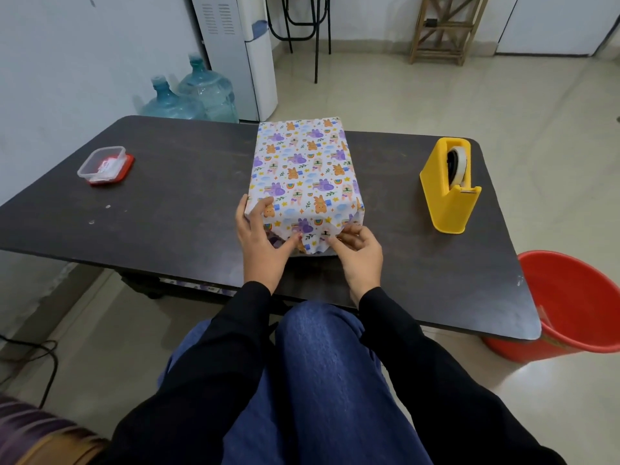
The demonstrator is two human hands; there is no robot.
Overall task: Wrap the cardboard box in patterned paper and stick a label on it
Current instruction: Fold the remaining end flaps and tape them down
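Observation:
The box [302, 169] stands in the middle of the dark table [174, 196], its top and sides covered in white patterned paper with purple and orange animals. At its near end a paper flap [313, 238] hangs down over the end face. My left hand [261, 243] presses the paper at the box's near left corner, thumb on the top edge. My right hand [359, 253] pinches the flap's right side against the end. The cardboard itself is hidden by the paper.
A yellow tape dispenser [449, 186] stands at the table's right. A clear plastic container on a red lid [105, 166] sits at the left. A red bucket [577, 303] stands on the floor by the table's right corner. Water jugs [198, 95] stand behind.

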